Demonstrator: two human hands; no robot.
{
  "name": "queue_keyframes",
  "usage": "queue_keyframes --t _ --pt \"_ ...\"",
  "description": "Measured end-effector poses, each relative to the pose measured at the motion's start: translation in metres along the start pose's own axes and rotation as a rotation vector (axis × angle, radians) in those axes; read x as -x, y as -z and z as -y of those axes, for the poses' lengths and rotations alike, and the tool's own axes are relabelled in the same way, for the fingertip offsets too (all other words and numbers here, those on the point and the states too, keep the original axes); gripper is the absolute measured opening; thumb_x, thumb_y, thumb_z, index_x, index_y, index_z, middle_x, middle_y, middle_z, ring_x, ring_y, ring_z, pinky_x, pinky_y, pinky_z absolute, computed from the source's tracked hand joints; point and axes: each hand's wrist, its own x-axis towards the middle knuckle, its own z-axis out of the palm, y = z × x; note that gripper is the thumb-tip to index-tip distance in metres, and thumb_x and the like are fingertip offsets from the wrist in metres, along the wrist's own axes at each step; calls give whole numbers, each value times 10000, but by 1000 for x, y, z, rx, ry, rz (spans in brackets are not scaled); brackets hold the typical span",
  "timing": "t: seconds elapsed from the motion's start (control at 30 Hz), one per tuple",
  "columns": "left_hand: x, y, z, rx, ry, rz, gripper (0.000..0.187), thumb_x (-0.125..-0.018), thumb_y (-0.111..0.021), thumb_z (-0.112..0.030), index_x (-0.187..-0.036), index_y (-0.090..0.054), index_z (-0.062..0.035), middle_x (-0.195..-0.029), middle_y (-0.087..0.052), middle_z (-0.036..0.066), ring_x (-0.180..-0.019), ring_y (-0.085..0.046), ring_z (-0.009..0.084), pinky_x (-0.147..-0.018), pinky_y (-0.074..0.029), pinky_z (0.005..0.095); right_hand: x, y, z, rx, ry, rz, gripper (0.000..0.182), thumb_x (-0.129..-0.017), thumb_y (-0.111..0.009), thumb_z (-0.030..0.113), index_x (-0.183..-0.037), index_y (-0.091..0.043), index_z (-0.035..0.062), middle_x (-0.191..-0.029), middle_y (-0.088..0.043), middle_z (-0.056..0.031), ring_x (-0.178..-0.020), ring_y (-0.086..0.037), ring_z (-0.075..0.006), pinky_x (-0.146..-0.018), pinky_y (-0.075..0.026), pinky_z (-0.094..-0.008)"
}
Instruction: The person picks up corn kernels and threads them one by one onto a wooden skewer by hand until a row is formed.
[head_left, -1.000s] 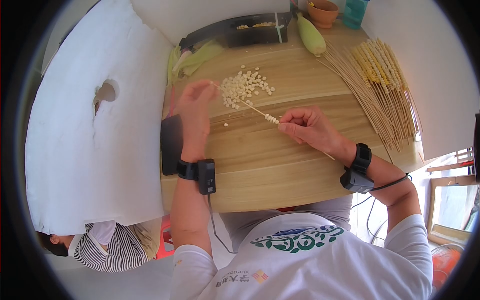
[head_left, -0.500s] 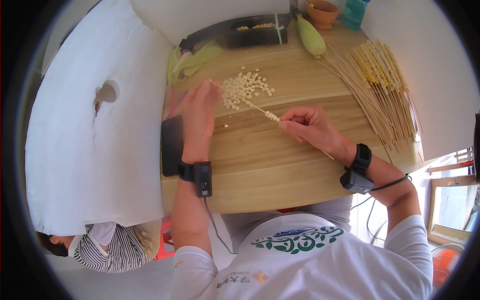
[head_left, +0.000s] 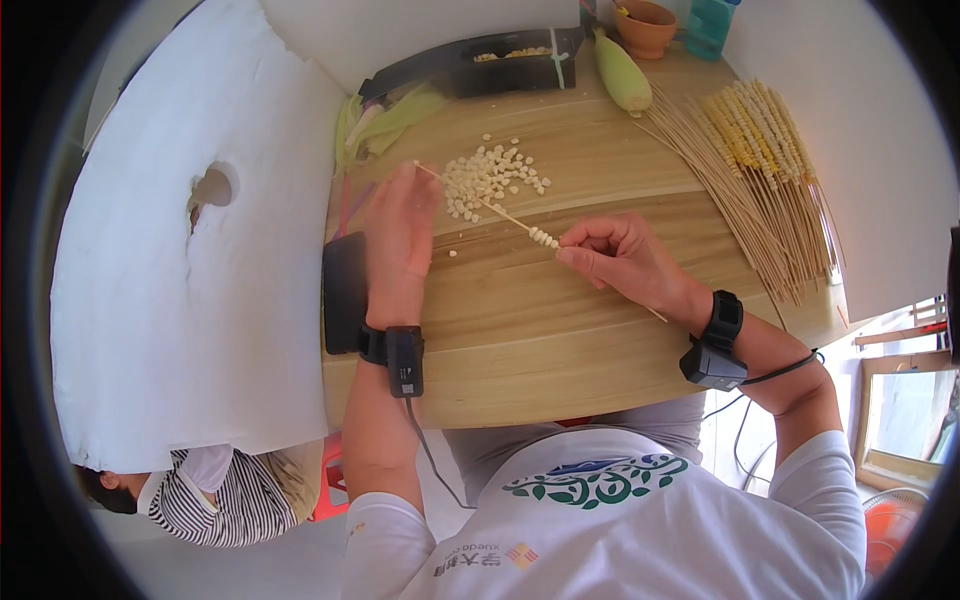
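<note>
Right-hand grip (head_left: 635, 262): pinching the thin stick (head_left: 515, 219) between thumb and fingers, just behind a short row of threaded kernels (head_left: 543, 237). The stick is held aslant above the bench (head_left: 560, 350), tip to the upper left. Left-hand grip (head_left: 400, 215): at that tip; blur prevents telling whether it is pinching a kernel. Loose kernels (head_left: 487, 178) lie scattered on the bench, just beside the left-hand grip. Recommended practice: hold the stick steady from behind the row; centre each kernel on the tip; push straight along the axis, fingers clear of the point. Off-centre pressure would probably split a kernel.
</note>
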Motion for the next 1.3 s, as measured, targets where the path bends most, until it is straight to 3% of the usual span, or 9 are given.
queue_keyframes --t 0.4,1.3 --pt "1 -5 0 33 -48 -8 192 -889 -602 -28 -1070 -603 35 -961 -639 127 -826 -584 140 -761 -503 259 1 -1 3 18 -3 7 102 -916 -604 120 -906 -627 20 -661 -536 67 -563 -426 5 -488 -352 -173" --pt "-3 3 4 87 -20 -19 175 -905 -613 -107 -1039 -602 5 -986 -624 76 -790 -562 98 -748 -491 247 1 -2 2 12 -12 3 111 -918 -606 132 -893 -619 24 -639 -516 74 -557 -420 8 -488 -348 -168"
